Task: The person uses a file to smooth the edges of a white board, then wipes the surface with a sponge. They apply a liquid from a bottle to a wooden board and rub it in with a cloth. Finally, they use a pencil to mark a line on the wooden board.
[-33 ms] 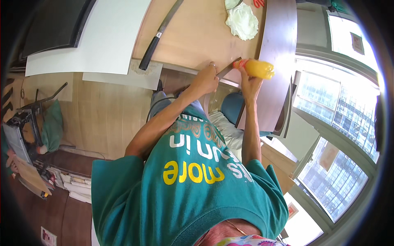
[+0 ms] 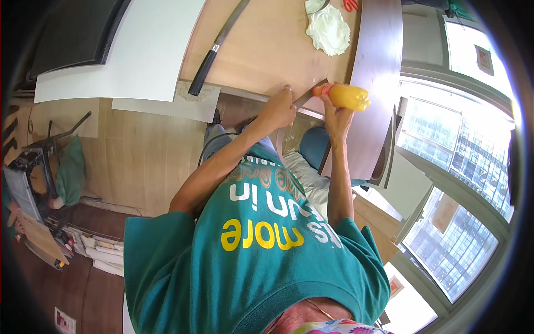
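Observation:
My right hand (image 2: 337, 118) is closed around a plastic bottle (image 2: 350, 97) of yellow-orange liquid, held lying sideways over the table's right front edge. Its red neck end (image 2: 321, 89) points left. My left hand (image 2: 280, 110) is closed on a knife, whose dark blade (image 2: 307, 97) slants up and right to the bottle's neck end; whether they touch I cannot tell. The fingers hide the knife's handle. Farther back lies a pale green ruffled piece (image 2: 328, 32), like a cabbage leaf. A long black-handled knife (image 2: 204, 71) rests on the table's left side.
The wooden table (image 2: 261, 50) spans the far side. Behind the leaf are a curved dark blade (image 2: 321, 6) and red loop handles (image 2: 350, 5). A white board (image 2: 144, 50) stands left, a grey-brown panel (image 2: 376, 61) right. A metal frame (image 2: 36, 172) stands on the floor at left.
The bottle has shifted slightly left, its base end dipping toward me with my right hand. My left hand and the knife have hardly moved.

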